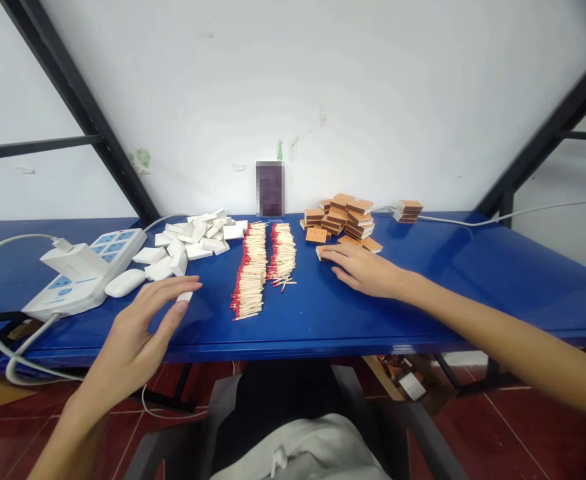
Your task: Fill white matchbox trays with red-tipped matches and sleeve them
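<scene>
My left hand pinches a small white matchbox tray between thumb and fingers, just above the front left of the blue table. Behind it lies a loose heap of white matchbox trays. With its fingers closed on an orange matchbox, my right hand rests at the front of a stacked pile of orange matchboxes. Its fingers partly cover that box. Between my hands, red-tipped matches lie in two long rows, a longer left row and a shorter right row.
A white power strip with a plugged-in charger and cables sits at left, beside a white mouse. A small stack of matchboxes stands at back right. Below the table is an open carton.
</scene>
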Action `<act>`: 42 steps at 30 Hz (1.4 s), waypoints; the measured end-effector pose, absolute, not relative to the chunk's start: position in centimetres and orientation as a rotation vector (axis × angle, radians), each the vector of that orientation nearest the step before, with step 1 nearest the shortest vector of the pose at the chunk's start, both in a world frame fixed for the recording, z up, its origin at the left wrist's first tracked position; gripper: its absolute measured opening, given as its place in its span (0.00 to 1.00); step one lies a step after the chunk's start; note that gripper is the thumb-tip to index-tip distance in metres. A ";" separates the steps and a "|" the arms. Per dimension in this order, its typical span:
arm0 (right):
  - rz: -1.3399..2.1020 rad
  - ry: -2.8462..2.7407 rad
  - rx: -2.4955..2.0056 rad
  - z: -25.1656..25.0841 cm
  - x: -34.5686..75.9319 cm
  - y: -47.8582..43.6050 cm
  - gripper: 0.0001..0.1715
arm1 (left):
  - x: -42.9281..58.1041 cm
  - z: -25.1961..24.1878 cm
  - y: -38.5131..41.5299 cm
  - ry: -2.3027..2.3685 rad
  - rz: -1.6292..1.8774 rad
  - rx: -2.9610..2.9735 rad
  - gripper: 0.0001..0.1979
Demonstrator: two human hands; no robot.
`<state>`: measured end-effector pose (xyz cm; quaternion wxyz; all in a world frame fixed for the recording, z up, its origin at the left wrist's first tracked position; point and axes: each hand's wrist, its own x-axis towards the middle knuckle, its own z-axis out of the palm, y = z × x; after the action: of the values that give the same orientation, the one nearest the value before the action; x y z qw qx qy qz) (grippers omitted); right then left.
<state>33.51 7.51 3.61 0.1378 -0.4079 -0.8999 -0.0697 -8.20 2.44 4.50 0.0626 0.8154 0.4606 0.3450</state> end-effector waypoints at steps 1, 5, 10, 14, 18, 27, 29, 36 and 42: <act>-0.238 -2.596 -1.188 3.7 33.4 7.1 0.22 | -7.4 4.5 1.9 1.337 1.078 2.416 0.14; -0.400 -2.580 -1.101 4.3 31.5 5.4 0.19 | -3.2 3.3 0.2 0.943 1.140 2.234 0.15; -0.344 -2.664 -0.991 4.9 27.3 5.5 0.17 | 0.9 1.3 -0.1 0.761 1.019 2.251 0.22; -0.339 -2.691 -0.978 5.0 25.5 7.4 0.20 | 1.3 1.1 0.0 0.832 1.002 2.448 0.17; -0.324 -2.687 -0.924 4.6 25.2 8.6 0.17 | 1.1 1.2 0.1 0.815 1.025 2.620 0.16; -0.312 -2.637 -0.882 3.4 24.8 8.6 0.12 | 1.0 0.7 0.5 0.925 1.234 2.793 0.19; -0.318 -2.631 -0.865 3.2 24.8 8.5 0.12 | 0.6 0.4 0.3 0.865 1.324 2.752 0.17; -0.299 -2.592 -0.835 3.1 25.1 7.5 0.10 | 0.4 0.3 -0.2 0.993 1.169 2.792 0.20; -0.190 -2.555 -0.820 3.4 25.2 6.7 0.08 | 0.5 0.5 0.1 1.092 1.094 2.773 0.19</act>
<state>25.19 6.68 3.41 0.2238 -0.2969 -0.9257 -0.0690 0.50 0.13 0.50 -0.0165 0.8733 0.3440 0.3447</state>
